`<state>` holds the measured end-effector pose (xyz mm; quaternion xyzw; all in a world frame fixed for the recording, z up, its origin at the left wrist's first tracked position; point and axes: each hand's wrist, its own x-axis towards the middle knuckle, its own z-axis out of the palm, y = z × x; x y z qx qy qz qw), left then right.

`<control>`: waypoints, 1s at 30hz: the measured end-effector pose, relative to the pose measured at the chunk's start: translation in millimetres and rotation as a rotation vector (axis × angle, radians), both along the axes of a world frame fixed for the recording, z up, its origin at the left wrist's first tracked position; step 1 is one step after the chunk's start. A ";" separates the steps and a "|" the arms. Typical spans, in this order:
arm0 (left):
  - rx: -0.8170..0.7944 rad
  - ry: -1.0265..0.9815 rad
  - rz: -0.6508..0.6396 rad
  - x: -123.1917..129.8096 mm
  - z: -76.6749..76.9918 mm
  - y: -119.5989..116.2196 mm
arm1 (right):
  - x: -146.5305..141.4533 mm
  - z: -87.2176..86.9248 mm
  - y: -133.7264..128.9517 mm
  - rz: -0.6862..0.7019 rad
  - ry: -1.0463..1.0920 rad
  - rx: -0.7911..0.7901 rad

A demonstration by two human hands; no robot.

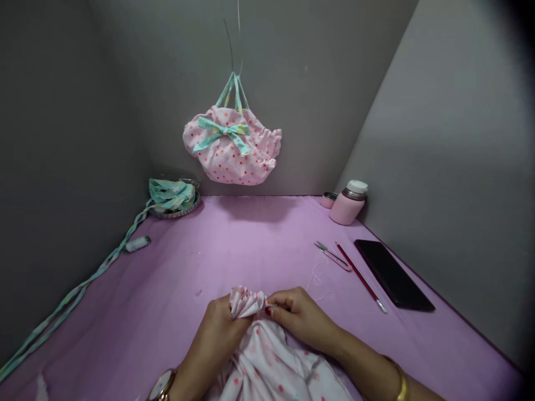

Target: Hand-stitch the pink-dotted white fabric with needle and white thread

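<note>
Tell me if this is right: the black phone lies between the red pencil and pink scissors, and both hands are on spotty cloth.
Not quite: the black phone isn't in the middle. The head view shows the red pencil between it and the pink scissors. The left hand and right hand are on spotty cloth.

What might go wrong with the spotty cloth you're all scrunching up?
The loose thread on the purple tablecloth might tangle, since it lies in loops near the right hand.
The gathers in the polka-dot fabric might slip out or bunch unevenly if the left hand loosens its hold.
The thread snips lie with their blades bare, so a reaching hand might get nicked.
</note>
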<state>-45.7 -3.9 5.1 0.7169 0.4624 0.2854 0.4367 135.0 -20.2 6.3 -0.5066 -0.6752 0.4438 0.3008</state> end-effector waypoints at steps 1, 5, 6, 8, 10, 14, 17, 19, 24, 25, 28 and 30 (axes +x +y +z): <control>0.009 0.008 -0.001 0.0 0.2 -0.4 | -0.4 -0.2 -0.4 -0.005 -0.008 0.005; 0.066 0.046 -0.009 0.1 1.3 -1.6 | -1.7 -2.9 -1.7 -0.015 -0.056 0.040; 0.079 0.055 -0.016 0.1 1.5 -1.8 | -2.0 -3.6 -2.0 -0.015 -0.071 0.049; 0.106 0.087 -0.021 0.2 2.2 -2.3 | -2.6 -4.6 -2.5 -0.015 -0.102 0.070; 0.145 0.119 -0.025 0.3 3.4 -3.3 | -3.4 -4.1 -3.0 -0.008 -0.136 0.102; 0.210 0.130 -0.054 0.3 6.6 -6.4 | -6.3 -0.5 -5.2 0.009 -0.214 0.197; 0.202 0.113 -0.056 0.5 7.3 -7.0 | -8.6 -1.3 -6.2 -0.008 -0.220 0.207; 0.136 0.065 -0.027 1.1 5.9 -5.0 | -9.0 -4.7 -5.8 -0.036 -0.156 0.163; -0.155 -0.124 0.081 3.5 -3.1 4.2 | -5.7 -10.9 -2.6 -0.103 0.082 0.009; -0.172 -0.134 0.086 3.8 -4.8 5.4 | -4.9 -10.4 -2.2 -0.106 0.116 -0.014; -0.230 -0.181 0.084 4.2 -6.2 6.6 | -3.1 -7.1 -1.3 -0.098 0.193 -0.071; -0.303 -0.216 0.083 4.4 -3.7 6.0 | -2.2 -5.3 -0.8 -0.086 0.235 -0.114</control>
